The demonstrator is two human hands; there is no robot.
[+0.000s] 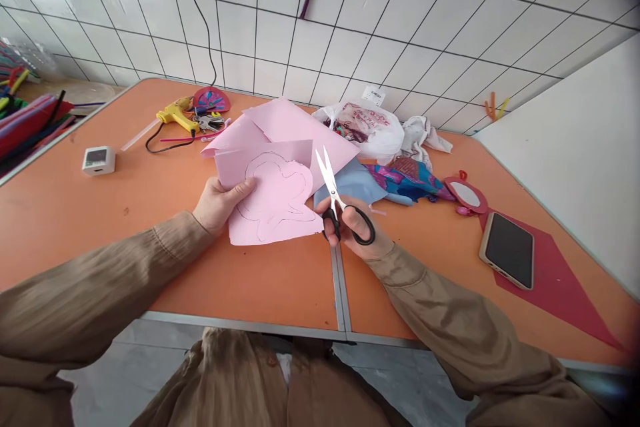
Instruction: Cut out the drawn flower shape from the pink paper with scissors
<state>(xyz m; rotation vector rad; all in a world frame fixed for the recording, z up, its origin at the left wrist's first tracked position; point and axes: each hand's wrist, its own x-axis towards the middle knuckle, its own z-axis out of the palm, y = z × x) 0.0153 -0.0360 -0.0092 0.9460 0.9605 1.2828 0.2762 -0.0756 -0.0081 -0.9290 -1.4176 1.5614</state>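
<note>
My left hand [220, 203] grips the left edge of a pink paper sheet [275, 197] that has a curvy outline drawn on it in pencil. My right hand [353, 230] has its fingers through the black handles of a pair of scissors [334, 195]. The blades stand apart and point up and away, right at the paper's right edge. The sheet is held just above the orange table [100, 213].
More pink paper [290, 123] and a light blue sheet [355, 187] lie behind. A phone [507, 250] rests on red paper [555, 280] at right. A white plastic bag [367, 127], a yellow glue gun [175, 113], keys and a small white box [99, 160] lie further back.
</note>
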